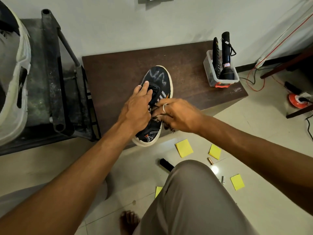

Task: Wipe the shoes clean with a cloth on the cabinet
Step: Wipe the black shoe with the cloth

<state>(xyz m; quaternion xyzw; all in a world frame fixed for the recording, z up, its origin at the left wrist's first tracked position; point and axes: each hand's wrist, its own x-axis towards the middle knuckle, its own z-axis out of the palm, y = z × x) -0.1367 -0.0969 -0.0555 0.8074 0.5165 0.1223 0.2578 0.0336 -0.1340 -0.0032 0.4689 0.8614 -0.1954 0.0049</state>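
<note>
Both hands are close together at the middle of the shoe [159, 77], which lies on the brown cabinet [118, 70] with its toe toward the wall and its heel poking out over the front edge. The left hand [137, 106] is clamped over the tongue and upper, fingers curled down onto the dark mesh, pinning it in place. The right hand [179, 114], ring on one finger, is bunched around a dark, frayed cloth [156, 116] right at the lace area on the striped side. Only one shoe shows here. It looks light, with a soft mesh top that will give under pressure and a firmer pale sole rim, so the hold belongs where the left hand has it, across the tongue, or on the sole edge. With the heel hanging off the cabinet, a hard push there could tip it. The cloth is limp and ragged, best kept wadded in the fist so loose threads don't catch the laces. Off to the right a clear tub [208, 73] holds a torch [226, 61], well apart from the work, while yellow notes [184, 148] and a brush [166, 164] lie on the floor.
</note>
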